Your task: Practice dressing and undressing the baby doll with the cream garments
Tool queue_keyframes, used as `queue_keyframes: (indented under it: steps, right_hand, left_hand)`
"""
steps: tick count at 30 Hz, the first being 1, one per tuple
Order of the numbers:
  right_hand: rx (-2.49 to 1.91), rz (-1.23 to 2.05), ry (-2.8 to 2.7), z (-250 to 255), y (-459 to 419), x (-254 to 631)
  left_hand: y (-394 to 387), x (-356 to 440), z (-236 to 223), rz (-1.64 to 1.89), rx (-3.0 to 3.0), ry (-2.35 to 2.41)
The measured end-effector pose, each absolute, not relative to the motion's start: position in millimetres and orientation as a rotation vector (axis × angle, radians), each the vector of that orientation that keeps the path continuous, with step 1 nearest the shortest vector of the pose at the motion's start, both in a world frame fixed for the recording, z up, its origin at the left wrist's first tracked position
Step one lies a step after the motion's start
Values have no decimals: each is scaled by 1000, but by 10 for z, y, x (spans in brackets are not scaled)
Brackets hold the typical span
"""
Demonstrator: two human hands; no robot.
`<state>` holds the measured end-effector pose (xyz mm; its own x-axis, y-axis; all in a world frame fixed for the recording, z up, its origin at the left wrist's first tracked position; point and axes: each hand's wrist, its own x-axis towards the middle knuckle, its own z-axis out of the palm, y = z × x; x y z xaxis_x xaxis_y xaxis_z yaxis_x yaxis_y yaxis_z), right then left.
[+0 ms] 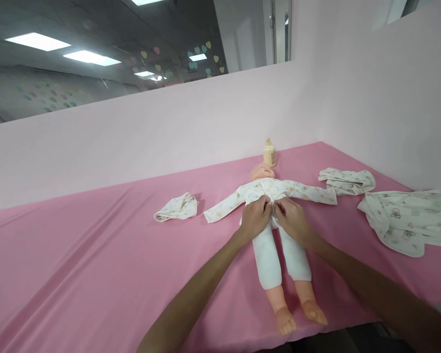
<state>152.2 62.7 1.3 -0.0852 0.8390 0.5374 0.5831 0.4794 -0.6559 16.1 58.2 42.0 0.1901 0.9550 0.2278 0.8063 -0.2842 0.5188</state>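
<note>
A baby doll [262, 171] lies on its back, head toward the wall and bare feet toward me. It wears a long-sleeved white printed top [228, 198] with the arms spread, and plain white pants [266, 257]. At the doll's waist, my left hand [256, 215] is closed, thumb and fingers pinching white cloth at the top of the pants. Close beside it, my right hand [292, 215] pinches the same spot from the other side. The fingers hide whether they hold the waistband or a tie.
Pink cloth [106, 274] covers the table. A pump bottle [269, 153] stands behind the doll's head. Left of the doll lies a small printed cloth piece [177, 207]; folded cloth [347, 181] and a spread printed cloth [407, 220] lie right. White walls [150, 142] border the table.
</note>
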Motion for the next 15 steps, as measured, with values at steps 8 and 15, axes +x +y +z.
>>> queue_keyframes:
  steps: [8, 15]
  right_hand:
    - [-1233, 332, -1766, 3, 636, 1528]
    - [-1242, 272, -1812, 21, 642, 1548]
  left_hand:
    - [599, 148, 365, 761, 2262, 1669]
    - [611, 139, 299, 707, 2328, 1666]
